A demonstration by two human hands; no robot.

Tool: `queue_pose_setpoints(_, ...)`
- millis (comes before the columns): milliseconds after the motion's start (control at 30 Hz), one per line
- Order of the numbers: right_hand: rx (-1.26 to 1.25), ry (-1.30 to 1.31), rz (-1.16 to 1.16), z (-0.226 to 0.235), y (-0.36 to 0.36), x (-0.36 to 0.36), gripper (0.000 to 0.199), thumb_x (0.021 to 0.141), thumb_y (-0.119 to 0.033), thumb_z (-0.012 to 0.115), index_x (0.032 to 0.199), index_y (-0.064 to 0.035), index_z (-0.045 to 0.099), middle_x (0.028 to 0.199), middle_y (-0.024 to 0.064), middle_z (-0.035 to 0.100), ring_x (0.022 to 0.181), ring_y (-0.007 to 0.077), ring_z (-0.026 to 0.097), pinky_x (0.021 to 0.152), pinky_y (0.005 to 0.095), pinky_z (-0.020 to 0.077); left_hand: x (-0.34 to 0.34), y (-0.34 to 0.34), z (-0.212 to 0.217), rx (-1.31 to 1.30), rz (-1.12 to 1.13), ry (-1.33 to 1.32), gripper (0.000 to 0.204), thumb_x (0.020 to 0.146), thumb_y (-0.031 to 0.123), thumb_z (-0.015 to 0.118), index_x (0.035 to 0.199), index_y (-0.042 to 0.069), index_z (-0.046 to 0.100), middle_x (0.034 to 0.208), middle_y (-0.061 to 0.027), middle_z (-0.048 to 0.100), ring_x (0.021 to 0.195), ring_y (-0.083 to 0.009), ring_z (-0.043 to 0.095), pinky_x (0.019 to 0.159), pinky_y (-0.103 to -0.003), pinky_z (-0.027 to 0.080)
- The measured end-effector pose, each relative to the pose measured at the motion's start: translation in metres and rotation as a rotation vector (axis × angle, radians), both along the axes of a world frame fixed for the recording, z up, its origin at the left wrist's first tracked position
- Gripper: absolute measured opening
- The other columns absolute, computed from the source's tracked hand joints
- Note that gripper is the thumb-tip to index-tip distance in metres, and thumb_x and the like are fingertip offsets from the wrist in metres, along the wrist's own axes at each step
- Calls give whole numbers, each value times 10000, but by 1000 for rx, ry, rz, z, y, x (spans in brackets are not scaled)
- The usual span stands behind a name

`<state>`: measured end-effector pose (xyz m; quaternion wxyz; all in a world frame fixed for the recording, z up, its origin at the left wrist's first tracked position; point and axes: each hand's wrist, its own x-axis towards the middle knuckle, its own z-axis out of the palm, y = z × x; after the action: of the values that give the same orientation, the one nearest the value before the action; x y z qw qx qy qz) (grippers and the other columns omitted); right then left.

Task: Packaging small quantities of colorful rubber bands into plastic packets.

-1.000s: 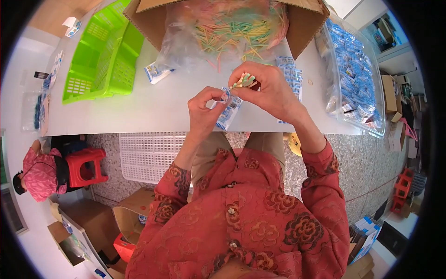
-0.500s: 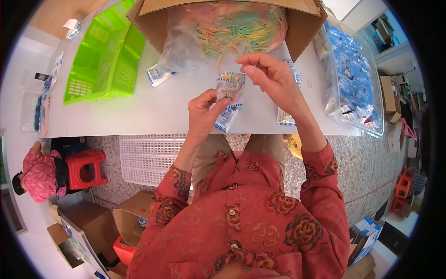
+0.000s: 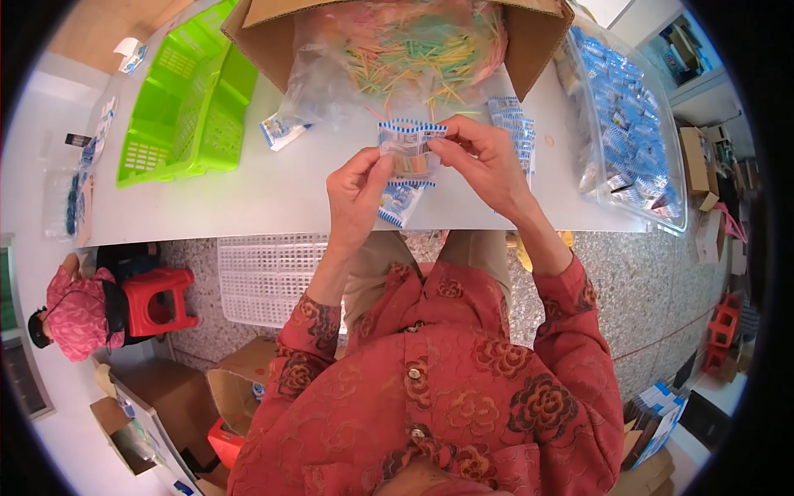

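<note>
Left hand [image 3: 354,188] grip pinches left side of clear-and-blue packet [image 3: 409,164]; right hand [image 3: 490,161] grip pinches its upper right. Packet's over counter [image 3: 277,194], another packet [image 3: 400,204] just below, open box [image 3: 533,50] beyond, green basket [image 3: 220,132] left.

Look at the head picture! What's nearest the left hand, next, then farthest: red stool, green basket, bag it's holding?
1. Bag: held in the left hand.
2. Green basket: left, on the table.
3. Red stool: lower left, on the floor.
</note>
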<state>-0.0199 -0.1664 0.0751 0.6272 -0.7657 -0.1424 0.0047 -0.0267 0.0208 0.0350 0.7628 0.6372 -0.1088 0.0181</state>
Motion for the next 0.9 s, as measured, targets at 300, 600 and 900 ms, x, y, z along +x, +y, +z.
queue_pose_setpoints(300, 151, 48, 25, -7, 1, -3, 119, 891, -86, 595, 953, 13, 615, 806, -24, 602, 734, 37, 529, 631, 200, 441, -1, 0, -1, -18, -73, 74, 178, 814, 54, 693, 959, -23, 624, 846, -29, 652, 729, -49, 576, 657, -204, 480)
queue_pose_setpoints(600, 122, 155, 131, -16, -18, -5, 189, 863, -69, 616, 1037, 6, 612, 874, 0, 625, 780, 51, 561, 694, 210, 468, -9, -13, 5, 47, -114, 98, 156, 802, 59, 702, 915, -24, 634, 816, -35, 663, 732, -59, 591, 650, -207, 480)
queue_pose_setpoints(900, 202, 275, 49, -50, -49, -43, 208, 845, -40, 627, 1048, 2, 636, 932, 9, 658, 824, 54, 582, 724, 219, 485, -28, -27, -16, 293, -192, 97, 115, 830, 20, 658, 940, -10, 647, 842, -25, 661, 748, -60, 595, 687, -204, 480)
